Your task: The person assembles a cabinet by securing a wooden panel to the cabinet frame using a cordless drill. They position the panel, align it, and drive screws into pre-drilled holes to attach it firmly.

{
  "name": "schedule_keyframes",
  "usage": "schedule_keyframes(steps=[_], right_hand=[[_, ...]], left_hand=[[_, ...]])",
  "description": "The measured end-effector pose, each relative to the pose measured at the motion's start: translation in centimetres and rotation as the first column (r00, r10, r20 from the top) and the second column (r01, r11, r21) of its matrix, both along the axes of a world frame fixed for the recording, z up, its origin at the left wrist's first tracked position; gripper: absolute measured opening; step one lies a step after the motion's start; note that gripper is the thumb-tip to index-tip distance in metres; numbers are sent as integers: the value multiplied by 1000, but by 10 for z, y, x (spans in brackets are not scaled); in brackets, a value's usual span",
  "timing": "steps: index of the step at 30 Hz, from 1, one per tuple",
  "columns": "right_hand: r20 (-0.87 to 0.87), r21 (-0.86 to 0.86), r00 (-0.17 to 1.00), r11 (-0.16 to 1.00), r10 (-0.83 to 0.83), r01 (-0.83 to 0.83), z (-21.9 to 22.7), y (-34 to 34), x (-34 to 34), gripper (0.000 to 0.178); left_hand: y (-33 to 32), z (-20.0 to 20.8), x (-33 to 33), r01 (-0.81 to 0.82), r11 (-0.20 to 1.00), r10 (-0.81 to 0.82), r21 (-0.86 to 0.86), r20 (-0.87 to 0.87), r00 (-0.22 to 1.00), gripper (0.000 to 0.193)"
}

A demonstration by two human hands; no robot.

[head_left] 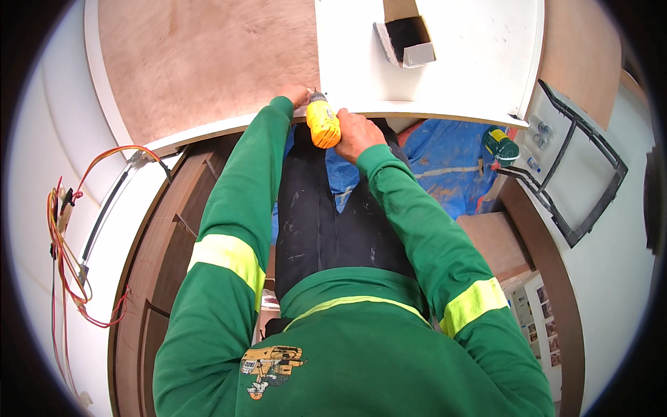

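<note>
Wires dangle at the left wall. Left hand presses flat on the white panel's front edge; right hand, arm outstretched, grips the yellow drill just beside it.

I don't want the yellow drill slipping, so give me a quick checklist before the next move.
1. Right hand grips the yellow drill: ok.
2. Left hand braces on the white panel beside the drill tip: ok.
3. Left fingers apart from the bit: cannot tell, the tip is hidden.
4. Bit seated square on the panel edge: cannot tell.
5. Loose wires away from the drill, far left: ok.
</note>
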State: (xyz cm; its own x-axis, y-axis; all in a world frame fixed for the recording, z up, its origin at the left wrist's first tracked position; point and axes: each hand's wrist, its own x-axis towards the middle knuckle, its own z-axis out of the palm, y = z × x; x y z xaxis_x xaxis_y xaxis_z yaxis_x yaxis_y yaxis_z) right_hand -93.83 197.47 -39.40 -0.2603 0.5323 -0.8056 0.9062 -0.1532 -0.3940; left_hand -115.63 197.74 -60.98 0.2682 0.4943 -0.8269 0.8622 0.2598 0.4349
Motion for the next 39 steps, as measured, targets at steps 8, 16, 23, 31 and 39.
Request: schedule_keyframes(steps=[8,16,23,31,39], right_hand=[[20,-45,999,999,31,-30,6,14,-2,34],[39,-34,997,997,70,-69,6,9,-10,40],[85,-60,993,995,85,-80,10,20,-18,38],[118,-65,990,995,81,-73,8,19,-23,38],[114,-43,991,997,67,-62,6,18,-25,40]], left_hand=[[-10,79,-1,-576,697,715,428,-345,608,116],[-10,70,-6,-609,723,689,324,-398,606,137],[-8,71,-6,-596,743,666,304,-420,616,136],[-11,68,-7,-596,747,662,294,-402,632,137],[-10,68,-7,-597,749,660,288,-410,630,138]])
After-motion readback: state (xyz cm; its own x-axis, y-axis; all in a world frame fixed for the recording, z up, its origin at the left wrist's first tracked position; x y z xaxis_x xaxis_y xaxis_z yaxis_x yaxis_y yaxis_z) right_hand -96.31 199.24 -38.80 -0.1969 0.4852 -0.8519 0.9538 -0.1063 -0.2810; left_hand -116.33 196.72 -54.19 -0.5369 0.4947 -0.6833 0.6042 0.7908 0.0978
